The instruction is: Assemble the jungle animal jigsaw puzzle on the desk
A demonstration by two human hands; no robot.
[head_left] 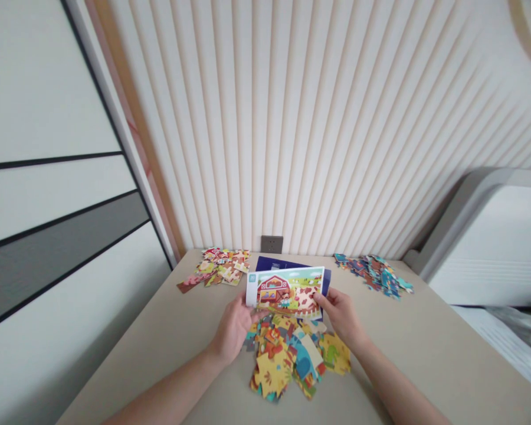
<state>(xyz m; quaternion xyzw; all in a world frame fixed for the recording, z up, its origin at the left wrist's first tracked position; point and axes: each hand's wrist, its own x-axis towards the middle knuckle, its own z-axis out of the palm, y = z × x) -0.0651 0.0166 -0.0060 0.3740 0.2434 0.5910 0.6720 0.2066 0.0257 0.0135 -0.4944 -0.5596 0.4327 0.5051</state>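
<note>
Between my two hands is a picture card (279, 295) showing a red barn and a spotted cow. My left hand (233, 328) grips its lower left edge, with some fingers reaching underneath. On the right side, my right hand (343, 314) pinches the card, thumb on its front. A dark blue flat item (265, 263) shows behind the card; I cannot tell whether it is held too. Just below the hands lies a heap of jigsaw puzzle pieces (274, 372), mostly yellow with some blue, orange and green.
Puzzle pieces in red, cream and green (223, 265) lie at the table's back left. A blue and teal pile of puzzle pieces (378, 274) is at the back right. The table (168, 336) meets a ribbed wall with a dark socket (272, 244). A bed headboard (491, 236) stands right.
</note>
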